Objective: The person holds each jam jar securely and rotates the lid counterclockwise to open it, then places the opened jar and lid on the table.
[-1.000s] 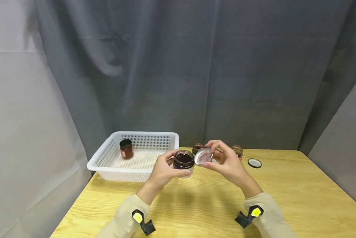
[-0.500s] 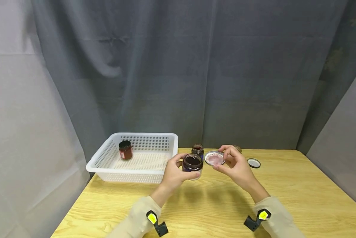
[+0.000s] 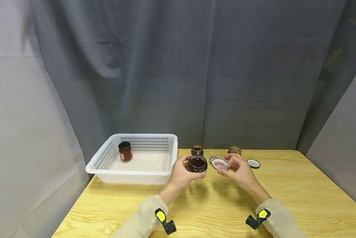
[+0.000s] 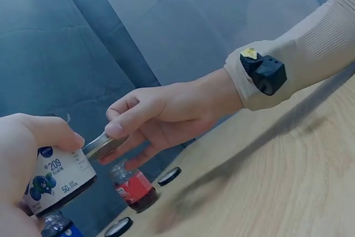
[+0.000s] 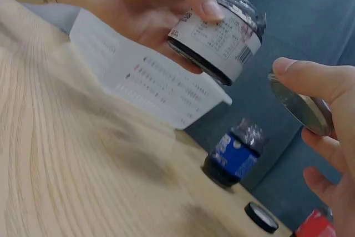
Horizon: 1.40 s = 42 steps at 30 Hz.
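An uncapped jar of dark contents point(image 3: 197, 164) is gripped by my left hand point(image 3: 180, 175) above the table; its white label with blueberries point(image 4: 61, 178) faces the left wrist view. My right hand point(image 3: 241, 172) pinches a round lid point(image 3: 219, 164) by its edge, inner side up, just right of the jar and apart from it. Behind the held jar stands another uncapped jar point(image 3: 197, 149), blue-labelled in the right wrist view point(image 5: 236, 156). A red-labelled uncapped jar point(image 4: 136, 188) stands behind my right hand.
At the left, a white perforated basket point(image 3: 130, 172) holds a closed red jar with a black lid point(image 3: 125, 152). One lid point(image 3: 253, 163) lies on the table at the right; another point(image 4: 119, 227) lies near the standing jars. A grey curtain point(image 3: 166, 82) hangs behind the table.
Both hands have moved right and slightly down, with the jar in the left and the lid in the right. The lid has separated from the jar's side and turned flatter.
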Motion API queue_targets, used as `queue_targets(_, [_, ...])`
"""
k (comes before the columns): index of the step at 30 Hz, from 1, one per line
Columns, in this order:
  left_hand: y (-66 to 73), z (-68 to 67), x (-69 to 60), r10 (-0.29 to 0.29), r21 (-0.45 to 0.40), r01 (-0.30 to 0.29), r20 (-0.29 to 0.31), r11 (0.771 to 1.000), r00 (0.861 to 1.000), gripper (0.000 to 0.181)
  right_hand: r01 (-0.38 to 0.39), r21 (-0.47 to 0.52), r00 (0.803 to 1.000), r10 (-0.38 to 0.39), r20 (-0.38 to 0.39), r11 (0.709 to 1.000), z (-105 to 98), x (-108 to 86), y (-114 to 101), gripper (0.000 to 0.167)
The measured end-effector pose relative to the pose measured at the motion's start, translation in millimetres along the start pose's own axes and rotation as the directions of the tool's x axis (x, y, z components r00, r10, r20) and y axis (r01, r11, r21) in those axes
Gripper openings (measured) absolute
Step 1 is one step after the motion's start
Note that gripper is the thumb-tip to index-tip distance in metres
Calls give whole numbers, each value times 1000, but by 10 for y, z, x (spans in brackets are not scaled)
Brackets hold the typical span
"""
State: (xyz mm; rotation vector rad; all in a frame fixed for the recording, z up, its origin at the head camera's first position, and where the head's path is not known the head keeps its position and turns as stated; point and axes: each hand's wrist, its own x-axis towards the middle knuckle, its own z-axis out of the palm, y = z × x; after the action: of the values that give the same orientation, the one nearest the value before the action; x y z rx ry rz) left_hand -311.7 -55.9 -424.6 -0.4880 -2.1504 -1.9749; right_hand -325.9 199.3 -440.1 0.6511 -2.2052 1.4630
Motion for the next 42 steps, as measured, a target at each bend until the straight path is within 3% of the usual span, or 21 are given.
queue_targets(7, [-148,85,34,-29,64,32,-39,997,999,74,-54,-88,998,55,15,995,-13,-54,267,40])
queue_targets(14, [-374,133,128,-25,185,41,-89,982,996,76,-113,-235,990,130,58,965,44,-102,455,41])
queue_targets(21, [-541,131,152,-78,193,100,-119,976,990,86,-134,-320,988,152,33,938,110,-120,509,39])
queue_targets(27, [-589,160,177,-107,208,122,-82,970,991,75,-158,-392,985,175,9,907,136,-135,519,41])
queue_targets(42, [-679,171,214,-113,241,133,-95,961,989,71,-126,-432,987,155,32,893,189,-114,504,40])
